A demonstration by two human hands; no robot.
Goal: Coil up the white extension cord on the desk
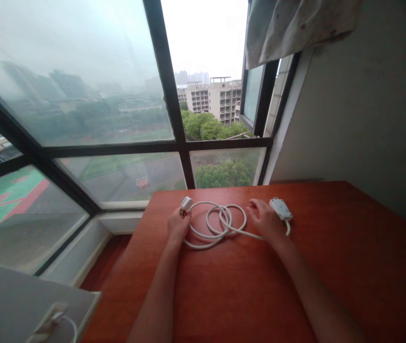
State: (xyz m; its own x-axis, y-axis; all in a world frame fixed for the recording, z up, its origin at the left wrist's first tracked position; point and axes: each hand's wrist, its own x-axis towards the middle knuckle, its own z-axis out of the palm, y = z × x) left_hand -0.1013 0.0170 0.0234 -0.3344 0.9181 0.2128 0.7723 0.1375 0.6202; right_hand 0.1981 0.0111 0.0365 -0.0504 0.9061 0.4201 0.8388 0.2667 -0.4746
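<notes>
A white power cord point(208, 247) lies in loose overlapping loops on the reddish-brown table. Its white plug point(186, 204) sticks up from my left hand point(178, 224), whose fingers are closed around it. At the cord's other end, a white block like a power strip point(281, 208) rests on the table. My right hand point(264, 220) is just left of that block, its fingers loosely curved and apart from the thumb, with nothing seen in them. Part of the cord runs under this hand and is hidden there.
The table point(224, 295) meets a dark-framed window point(184, 143) at its far edge. A grey wall point(349, 109) stands to the right, with a curtain point(295, 28) hanging above. At the lower left, a wall socket point(51, 319) has a white cable point(71, 326) plugged in.
</notes>
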